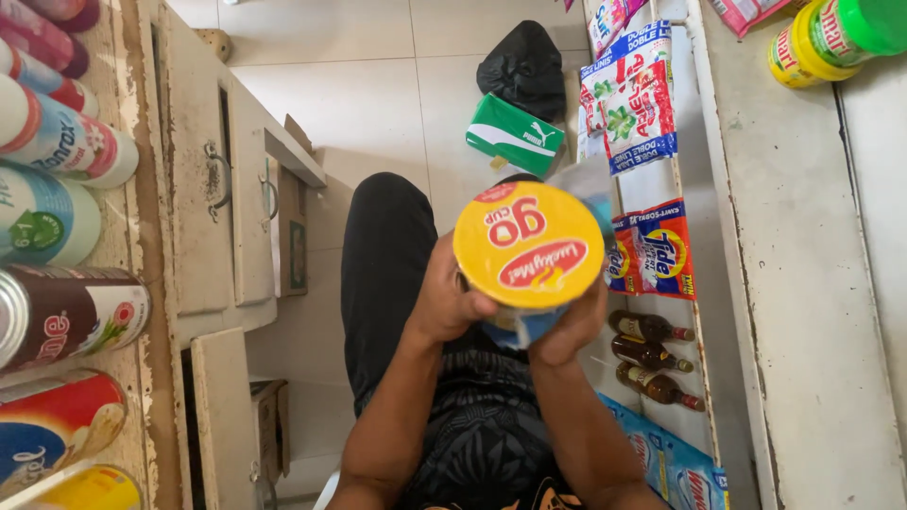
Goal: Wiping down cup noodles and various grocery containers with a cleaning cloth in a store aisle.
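Holding the round yellow-lidded noodle cup [528, 247] up between both hands, I judge it could slip: my left hand [444, 300] and right hand [570, 329] have their fingers curled only round its lower part. It hangs over the pale tiled floor [378, 85], not on the worn wooden surface [142, 189] whose left edge carries cans [57, 312]; shelves of sachets [642, 113] stand right.

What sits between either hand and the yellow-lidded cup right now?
Nothing visible. The left hand and right hand both grip the cup directly, one on each side below its yellow lid. The lid faces the camera and hides most of the fingers and the cup's body.
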